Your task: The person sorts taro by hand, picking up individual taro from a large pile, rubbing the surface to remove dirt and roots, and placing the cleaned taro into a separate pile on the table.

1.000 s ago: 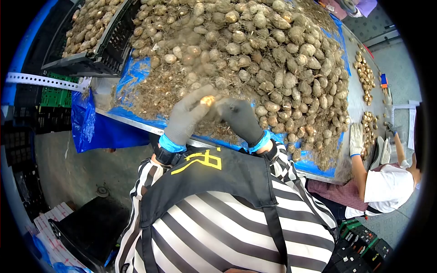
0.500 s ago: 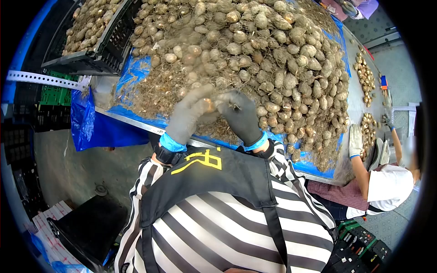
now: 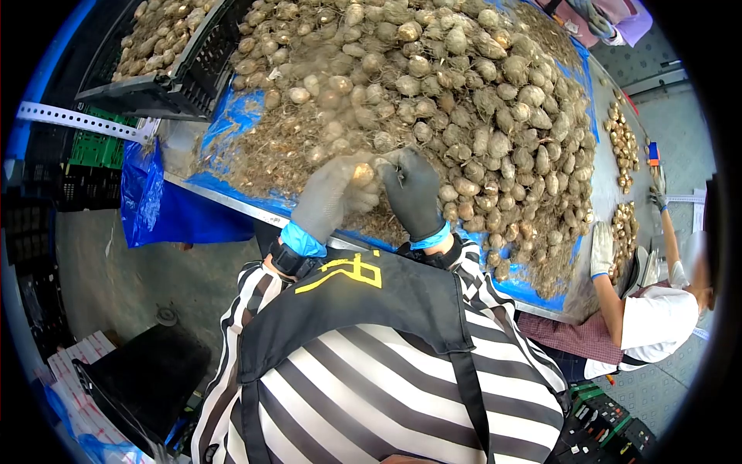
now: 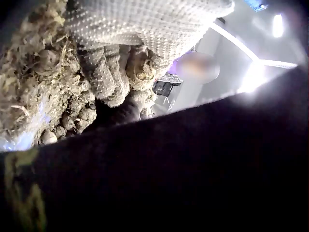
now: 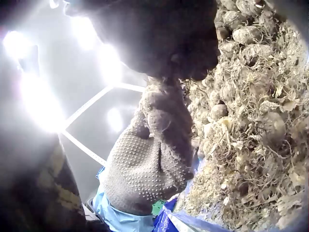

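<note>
My left hand (image 3: 328, 193), in a light grey dotted glove, grips a small taro (image 3: 362, 174) with a pale, scraped-looking face. In the left wrist view the taro (image 4: 142, 72) shows between the dotted fingers (image 4: 108, 77). My right hand (image 3: 415, 193), in a darker grey glove, has its fingers curled, with its fingertips pinching at the right end of that taro. A small thin sliver shows at its curled fingers, too small to make out. Both hands are close over the near edge of a big heap of hairy taros (image 3: 479, 116).
Loose root fibres (image 3: 263, 155) cover the blue sheet (image 3: 232, 127) to the left. A black crate (image 3: 193, 77) of taros stands at the back left. On the right another person's gloved hand (image 3: 602, 249) rests near cleaned taros (image 3: 624, 232). The table's metal edge (image 3: 224, 205) runs before me.
The taro's pale face, mostly covered half a second ago, shows again in the left hand. The right hand stays close against it, its fingers slightly shifted. The head view has tilted a little.
</note>
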`<act>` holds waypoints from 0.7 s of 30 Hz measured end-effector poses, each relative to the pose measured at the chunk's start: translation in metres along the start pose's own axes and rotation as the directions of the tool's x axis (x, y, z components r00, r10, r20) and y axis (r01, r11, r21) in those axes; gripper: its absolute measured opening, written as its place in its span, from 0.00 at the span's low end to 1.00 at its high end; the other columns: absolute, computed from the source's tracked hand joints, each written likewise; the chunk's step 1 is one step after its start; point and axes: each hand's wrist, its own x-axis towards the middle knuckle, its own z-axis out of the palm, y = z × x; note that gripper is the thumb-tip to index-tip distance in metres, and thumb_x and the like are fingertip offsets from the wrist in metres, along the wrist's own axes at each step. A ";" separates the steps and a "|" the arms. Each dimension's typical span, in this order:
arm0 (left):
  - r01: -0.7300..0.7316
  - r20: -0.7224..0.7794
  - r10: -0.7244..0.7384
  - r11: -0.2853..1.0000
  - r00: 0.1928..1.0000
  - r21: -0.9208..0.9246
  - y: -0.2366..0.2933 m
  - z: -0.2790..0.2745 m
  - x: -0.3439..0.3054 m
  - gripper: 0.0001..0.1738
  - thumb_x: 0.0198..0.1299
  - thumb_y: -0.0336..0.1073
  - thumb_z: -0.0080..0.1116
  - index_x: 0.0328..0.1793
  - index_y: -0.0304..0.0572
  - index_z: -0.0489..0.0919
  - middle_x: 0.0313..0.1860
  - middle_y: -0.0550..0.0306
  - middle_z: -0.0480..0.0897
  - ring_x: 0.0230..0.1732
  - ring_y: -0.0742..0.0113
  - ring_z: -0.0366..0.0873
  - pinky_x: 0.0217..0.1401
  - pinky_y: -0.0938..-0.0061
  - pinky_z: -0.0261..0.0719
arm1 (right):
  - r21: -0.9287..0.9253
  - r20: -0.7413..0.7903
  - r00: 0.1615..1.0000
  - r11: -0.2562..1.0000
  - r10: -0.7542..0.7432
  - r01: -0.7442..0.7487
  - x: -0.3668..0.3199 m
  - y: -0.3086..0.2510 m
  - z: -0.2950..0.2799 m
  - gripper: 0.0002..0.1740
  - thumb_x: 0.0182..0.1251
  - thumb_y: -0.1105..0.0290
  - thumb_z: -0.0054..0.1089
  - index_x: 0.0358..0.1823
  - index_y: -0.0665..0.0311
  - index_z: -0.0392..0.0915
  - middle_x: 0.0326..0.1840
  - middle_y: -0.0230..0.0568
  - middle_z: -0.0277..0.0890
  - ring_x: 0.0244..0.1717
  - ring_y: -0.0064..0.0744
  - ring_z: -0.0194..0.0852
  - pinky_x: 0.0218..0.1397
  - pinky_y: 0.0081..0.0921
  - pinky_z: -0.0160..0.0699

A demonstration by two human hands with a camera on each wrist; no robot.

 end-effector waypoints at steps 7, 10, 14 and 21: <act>-0.054 -0.021 0.051 0.982 0.998 -0.180 0.006 0.004 -0.008 0.26 0.76 0.47 0.45 0.71 0.38 0.69 0.47 0.51 0.82 0.43 0.61 0.83 0.46 0.68 0.84 | 0.195 0.004 0.993 0.974 0.118 -0.116 0.017 0.026 -0.032 0.13 0.63 0.58 0.64 0.33 0.62 0.84 0.33 0.43 0.83 0.35 0.39 0.81 0.39 0.32 0.77; -0.133 -0.104 0.121 0.983 0.987 -0.124 0.003 0.011 -0.006 0.23 0.75 0.43 0.49 0.69 0.38 0.70 0.51 0.53 0.80 0.45 0.63 0.82 0.47 0.68 0.84 | 0.099 0.231 0.972 0.993 0.035 -0.059 0.009 -0.011 -0.034 0.16 0.62 0.54 0.65 0.31 0.60 0.85 0.29 0.43 0.82 0.30 0.41 0.80 0.34 0.34 0.76; -0.133 -0.044 0.129 0.984 0.991 -0.118 -0.007 -0.011 0.004 0.20 0.72 0.36 0.53 0.68 0.39 0.71 0.55 0.54 0.78 0.51 0.66 0.80 0.52 0.71 0.82 | -0.180 0.392 0.916 0.984 0.082 -0.012 -0.002 -0.025 -0.007 0.14 0.61 0.56 0.65 0.32 0.59 0.86 0.29 0.43 0.81 0.30 0.45 0.79 0.34 0.36 0.76; -0.169 -0.066 0.171 0.985 0.983 0.036 0.003 -0.004 -0.004 0.27 0.74 0.45 0.50 0.71 0.35 0.67 0.57 0.45 0.80 0.59 0.56 0.79 0.60 0.60 0.80 | 0.369 0.112 0.973 0.901 0.202 -0.230 0.009 0.011 -0.014 0.16 0.66 0.59 0.59 0.36 0.65 0.85 0.31 0.42 0.84 0.31 0.36 0.82 0.34 0.31 0.78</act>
